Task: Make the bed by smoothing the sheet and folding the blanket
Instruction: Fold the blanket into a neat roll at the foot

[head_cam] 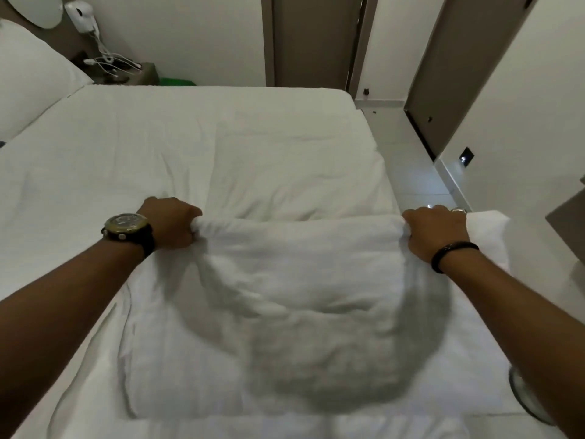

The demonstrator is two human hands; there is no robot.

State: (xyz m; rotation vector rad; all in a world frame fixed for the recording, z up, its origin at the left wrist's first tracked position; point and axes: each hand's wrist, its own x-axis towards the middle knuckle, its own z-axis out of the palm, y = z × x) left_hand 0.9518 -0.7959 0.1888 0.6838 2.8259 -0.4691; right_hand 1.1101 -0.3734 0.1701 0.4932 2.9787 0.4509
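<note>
A thick white blanket (300, 296) lies folded in layers on the near right part of the bed, over a white sheet (95, 172) with light creases. My left hand (171, 224), a watch on its wrist, is closed on the blanket's far left corner. My right hand (435, 232), with a ring and a dark wristband, grips the far right corner. Both hands hold the upper edge lifted a little above the bed. More of the blanket (285, 172) lies spread beyond my hands toward the bed's right edge.
A white pillow (28, 80) leans at the far left. Behind it a bedside table (139, 74) carries cables and a wall phone (80, 12). Tiled floor (411, 172) runs along the bed's right side, with doors (313, 39) and walls beyond.
</note>
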